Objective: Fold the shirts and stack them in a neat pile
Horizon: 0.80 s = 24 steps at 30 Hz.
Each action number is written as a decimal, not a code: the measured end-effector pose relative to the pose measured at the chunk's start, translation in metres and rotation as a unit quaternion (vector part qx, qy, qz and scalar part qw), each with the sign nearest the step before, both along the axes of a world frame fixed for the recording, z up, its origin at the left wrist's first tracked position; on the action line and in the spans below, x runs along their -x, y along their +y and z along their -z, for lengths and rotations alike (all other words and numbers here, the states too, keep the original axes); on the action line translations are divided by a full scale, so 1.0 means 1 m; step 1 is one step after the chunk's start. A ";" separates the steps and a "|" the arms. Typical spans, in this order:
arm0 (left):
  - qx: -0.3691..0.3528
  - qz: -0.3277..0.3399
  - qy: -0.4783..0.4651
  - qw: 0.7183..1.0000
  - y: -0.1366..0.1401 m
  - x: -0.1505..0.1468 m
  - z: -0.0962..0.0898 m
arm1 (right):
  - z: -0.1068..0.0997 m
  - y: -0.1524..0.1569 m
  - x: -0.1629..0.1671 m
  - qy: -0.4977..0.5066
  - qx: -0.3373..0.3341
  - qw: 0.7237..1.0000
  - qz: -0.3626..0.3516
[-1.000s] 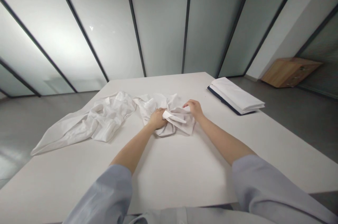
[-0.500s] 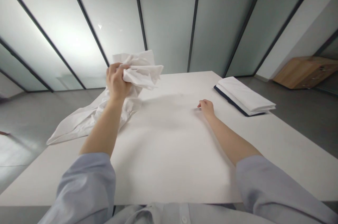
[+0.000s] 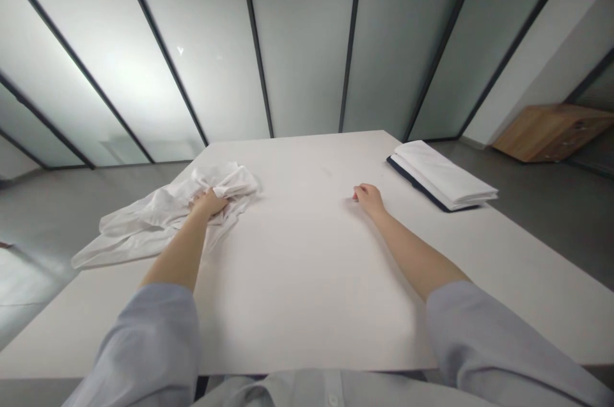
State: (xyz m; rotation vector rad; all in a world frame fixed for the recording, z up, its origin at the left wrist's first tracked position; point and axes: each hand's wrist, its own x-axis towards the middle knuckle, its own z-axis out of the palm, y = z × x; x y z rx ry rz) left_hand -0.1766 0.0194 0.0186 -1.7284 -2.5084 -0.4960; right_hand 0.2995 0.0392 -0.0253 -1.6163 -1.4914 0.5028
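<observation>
On the left of the table lies a crumpled heap of white cloth (image 3: 153, 212), partly hanging past the left edge. My left hand (image 3: 210, 203) is pressed down into the heap, its fingers closed in the folds and partly hidden by them. My right hand (image 3: 369, 198) rests low over the table's middle right, fingers curled in. Whether anything is pinched between those fingers is too small to tell. Nearest to it, at the right edge, a folded stack of white cloth (image 3: 444, 171) lies on a dark folded piece (image 3: 417, 186).
The white table (image 3: 307, 304) reaches from my body toward frosted glass panels (image 3: 307, 42) with dark frames. A wooden cabinet (image 3: 542, 132) stands on the grey floor (image 3: 522, 202) at the far right.
My left hand has come down with the raised bunch of white cloth, which now lies on the heap on the table. My right hand has hardly moved.
</observation>
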 end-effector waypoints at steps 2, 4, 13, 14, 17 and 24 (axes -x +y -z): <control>-0.032 -0.016 0.028 0.999 0.001 -0.024 -0.011 | 0.000 0.000 0.000 -0.005 -0.002 1.000 0.001; -0.122 0.059 0.061 0.989 -0.001 -0.061 -0.020 | 0.000 0.000 0.000 0.000 -0.010 1.000 0.005; 0.034 0.315 0.030 0.948 -0.008 -0.205 0.038 | 0.008 0.015 -0.011 0.134 -0.087 0.978 0.135; 0.038 0.320 0.028 0.946 -0.007 -0.206 0.042 | 0.007 0.019 -0.014 0.143 -0.088 0.973 0.161; 0.032 0.342 0.010 0.939 -0.006 -0.200 0.044 | -0.006 0.029 -0.035 0.114 -0.096 0.963 0.223; 0.015 0.336 -0.002 0.942 -0.008 -0.199 0.042 | -0.045 0.015 -0.162 -0.181 -0.164 0.900 0.361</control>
